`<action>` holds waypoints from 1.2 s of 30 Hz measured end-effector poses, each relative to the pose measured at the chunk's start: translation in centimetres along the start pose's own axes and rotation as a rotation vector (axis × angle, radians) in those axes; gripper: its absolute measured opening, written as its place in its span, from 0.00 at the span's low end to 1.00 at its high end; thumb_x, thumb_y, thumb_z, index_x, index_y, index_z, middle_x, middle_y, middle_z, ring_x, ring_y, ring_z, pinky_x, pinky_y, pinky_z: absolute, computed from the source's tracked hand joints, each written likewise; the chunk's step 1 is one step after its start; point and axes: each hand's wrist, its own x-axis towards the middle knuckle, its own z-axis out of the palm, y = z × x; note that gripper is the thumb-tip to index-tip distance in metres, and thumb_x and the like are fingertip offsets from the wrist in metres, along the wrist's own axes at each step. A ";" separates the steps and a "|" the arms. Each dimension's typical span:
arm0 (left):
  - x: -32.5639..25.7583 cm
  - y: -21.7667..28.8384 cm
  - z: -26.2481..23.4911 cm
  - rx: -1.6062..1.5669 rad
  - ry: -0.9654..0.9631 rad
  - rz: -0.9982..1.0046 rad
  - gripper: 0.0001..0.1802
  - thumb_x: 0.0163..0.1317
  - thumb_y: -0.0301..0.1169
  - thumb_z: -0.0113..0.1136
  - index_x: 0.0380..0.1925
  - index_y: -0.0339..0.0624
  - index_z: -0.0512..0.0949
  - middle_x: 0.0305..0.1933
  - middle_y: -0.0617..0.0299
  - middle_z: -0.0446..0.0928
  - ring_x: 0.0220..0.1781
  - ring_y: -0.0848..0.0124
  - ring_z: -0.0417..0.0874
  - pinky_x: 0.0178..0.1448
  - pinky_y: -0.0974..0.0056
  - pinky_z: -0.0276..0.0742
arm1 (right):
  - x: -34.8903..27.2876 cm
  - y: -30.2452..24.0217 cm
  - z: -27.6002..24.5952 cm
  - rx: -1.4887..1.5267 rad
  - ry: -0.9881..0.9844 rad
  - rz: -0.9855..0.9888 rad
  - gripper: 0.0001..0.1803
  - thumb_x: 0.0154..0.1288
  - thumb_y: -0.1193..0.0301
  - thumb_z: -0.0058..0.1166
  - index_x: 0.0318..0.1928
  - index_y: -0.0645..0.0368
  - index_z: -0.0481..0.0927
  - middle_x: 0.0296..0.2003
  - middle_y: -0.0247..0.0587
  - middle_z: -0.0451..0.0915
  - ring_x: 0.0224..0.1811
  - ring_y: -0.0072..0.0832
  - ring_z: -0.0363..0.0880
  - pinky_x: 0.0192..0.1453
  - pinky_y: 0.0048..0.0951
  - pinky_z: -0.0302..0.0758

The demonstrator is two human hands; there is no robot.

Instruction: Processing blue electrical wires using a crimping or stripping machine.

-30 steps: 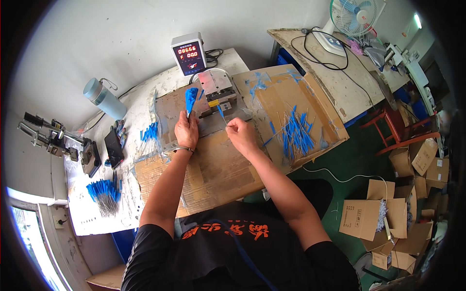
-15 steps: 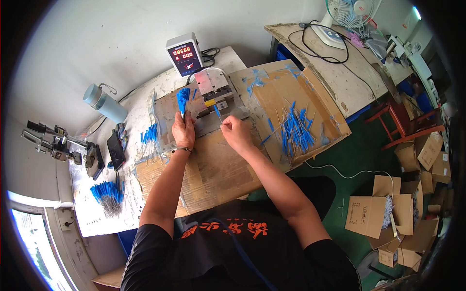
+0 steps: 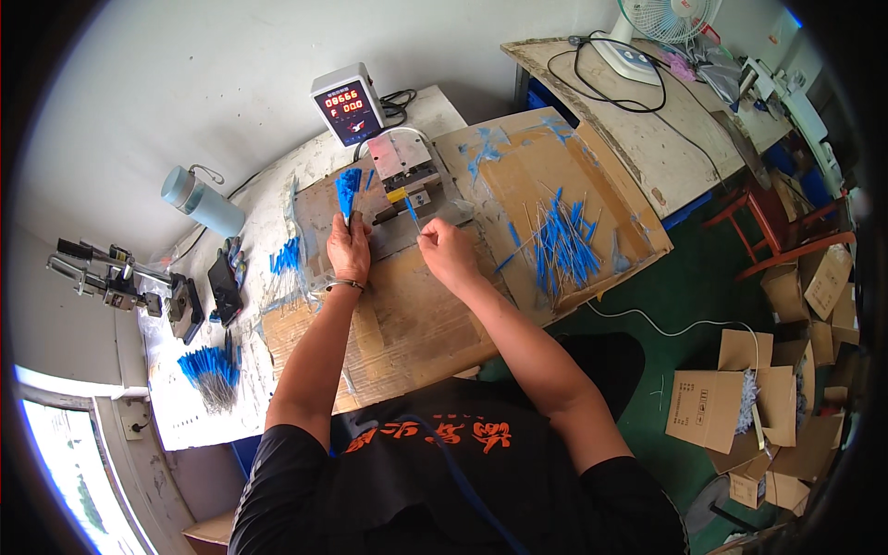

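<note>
The left hand (image 3: 348, 250) is closed around a bundle (image 3: 349, 188) of thin pieces, whose blue ends fan out beyond the fingers; the right hand (image 3: 447, 252) pinches a single piece (image 3: 413, 215) between thumb and fingertips, its blue end pointing away toward the machine (image 3: 393, 155). Whether that end touches the machine cannot be told. The table (image 3: 194, 427), pale and stained, reaches left of the left hand. Brown cardboard (image 3: 421, 324), scuffed and taped, spreads nearer the body than the hands and right of the right hand. Orange characters cross the black shirt (image 3: 398, 490) below both hands; dark print marks a carton (image 3: 698, 404) well to their right. Just beyond the hands stands the machine, blocky, metal, with a yellow part. A loose pile (image 3: 569, 248) of blue-ended pieces with straight, wiry stems lies right of the right hand. Farther beyond the hands, a display box (image 3: 349, 106) shows red lit digits. A smooth, cylindrical, pale-blue bottle (image 3: 205, 203) is left of the left hand.
</note>
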 end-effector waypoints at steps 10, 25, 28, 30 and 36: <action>-0.1 0.1 -0.2 0.019 -0.024 0.006 0.13 0.67 0.38 0.51 0.27 0.42 0.68 0.20 0.60 0.78 0.23 0.63 0.79 0.30 0.59 0.72 | 0.0 0.0 0.1 -0.049 0.014 -0.012 0.07 0.57 0.70 0.57 0.32 0.61 0.77 0.27 0.43 0.81 0.29 0.37 0.81 0.34 0.34 0.75; -0.2 0.2 -0.5 0.176 -0.116 0.047 0.08 0.64 0.37 0.52 0.34 0.45 0.73 0.25 0.57 0.80 0.30 0.54 0.82 0.35 0.54 0.73 | -0.3 0.1 -0.2 -0.002 0.089 -0.025 0.08 0.57 0.69 0.56 0.33 0.62 0.77 0.24 0.41 0.81 0.28 0.31 0.80 0.34 0.30 0.74; -0.1 0.0 -0.4 0.197 -0.114 0.142 0.09 0.64 0.38 0.53 0.36 0.47 0.73 0.25 0.56 0.80 0.30 0.53 0.81 0.35 0.53 0.74 | -1.7 -0.1 -3.8 -0.019 0.045 -0.080 0.04 0.58 0.69 0.53 0.32 0.54 0.78 0.27 0.45 0.80 0.33 0.43 0.80 0.36 0.40 0.75; -0.1 -0.1 -0.4 0.241 -0.112 0.192 0.08 0.63 0.38 0.53 0.37 0.48 0.73 0.26 0.54 0.80 0.31 0.51 0.81 0.36 0.51 0.74 | -2.2 0.1 -7.7 -0.214 0.169 -0.115 0.03 0.58 0.70 0.53 0.31 0.53 0.77 0.28 0.45 0.80 0.32 0.43 0.80 0.34 0.40 0.75; -0.3 0.3 -0.5 0.376 -0.145 0.201 0.08 0.59 0.37 0.55 0.37 0.50 0.73 0.29 0.51 0.80 0.34 0.49 0.80 0.37 0.49 0.74 | -2.2 -0.3 -13.5 -0.751 0.103 -0.078 0.05 0.58 0.67 0.55 0.33 0.54 0.79 0.34 0.43 0.81 0.36 0.43 0.80 0.38 0.42 0.76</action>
